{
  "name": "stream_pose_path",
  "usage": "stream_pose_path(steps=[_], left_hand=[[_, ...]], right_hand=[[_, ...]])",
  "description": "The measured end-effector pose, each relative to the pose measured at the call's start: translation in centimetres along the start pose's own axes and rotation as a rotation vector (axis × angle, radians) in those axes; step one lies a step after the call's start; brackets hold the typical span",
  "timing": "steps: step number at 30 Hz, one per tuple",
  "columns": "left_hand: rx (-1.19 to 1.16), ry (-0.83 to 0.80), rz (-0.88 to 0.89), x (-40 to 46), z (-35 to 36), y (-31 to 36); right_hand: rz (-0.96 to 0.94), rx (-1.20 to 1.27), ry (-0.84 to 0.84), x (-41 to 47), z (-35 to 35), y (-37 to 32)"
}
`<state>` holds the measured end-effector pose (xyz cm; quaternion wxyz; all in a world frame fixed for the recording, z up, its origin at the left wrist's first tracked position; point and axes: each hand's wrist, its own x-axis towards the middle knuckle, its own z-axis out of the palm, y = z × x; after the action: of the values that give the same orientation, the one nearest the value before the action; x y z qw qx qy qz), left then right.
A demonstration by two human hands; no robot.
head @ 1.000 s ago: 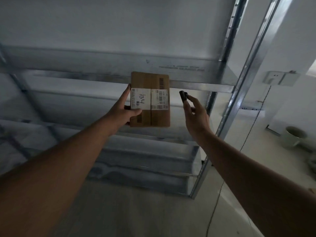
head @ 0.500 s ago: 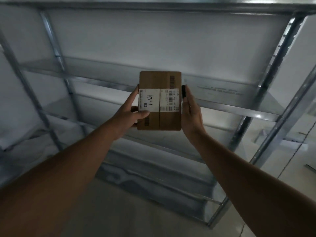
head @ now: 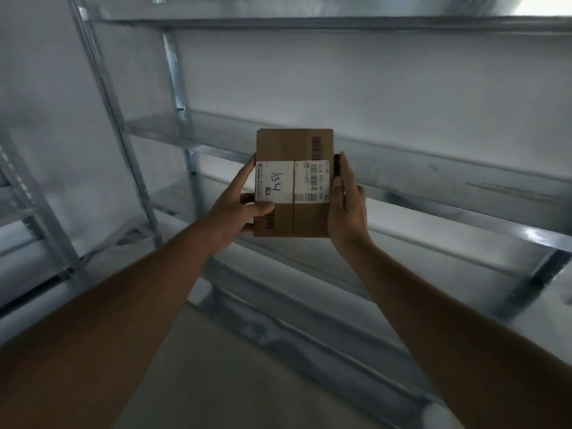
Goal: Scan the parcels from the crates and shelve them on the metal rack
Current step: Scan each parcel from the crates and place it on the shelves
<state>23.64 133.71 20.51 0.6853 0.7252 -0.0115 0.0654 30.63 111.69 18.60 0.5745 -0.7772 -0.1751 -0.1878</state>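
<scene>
Brown cardboard parcel now sits squeezed between both hands — the right hand, apart a second ago, has closed flat against its edge, a small black scanner at the fingertips; the left hand grips opposite. Shelving looks imminent — beyond the fingers, bare galvanised rack, white wall.

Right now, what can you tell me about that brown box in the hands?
The parcel is a small, flat brown cardboard box, held upright in front of the metal rack, not yet on a shelf. A seam runs down its middle. A white label with a barcode and handwritten "A34" wraps across it, and dark barcodes are printed on the cardboard. The left hand grips its left edge, thumb on the front; the right hand presses its right edge.
</scene>
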Motion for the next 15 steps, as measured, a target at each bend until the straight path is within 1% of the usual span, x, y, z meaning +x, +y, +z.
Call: stream_pose_path(steps=[7,12,15], left_hand=[[0.002,0.144,0.019,3.6,-8.8,0.5],[0.042,0.243,0.061,8.1,-15.2,0.0],[0.058,0.308,0.071,11.2,-18.9,0.0]], right_hand=[[-0.061,0.052,-0.061,6.2,10.6,-1.4],[-0.101,0.140,-0.101,11.4,18.7,-1.7],[-0.084,0.188,-0.125,14.8,23.4,-1.8]])
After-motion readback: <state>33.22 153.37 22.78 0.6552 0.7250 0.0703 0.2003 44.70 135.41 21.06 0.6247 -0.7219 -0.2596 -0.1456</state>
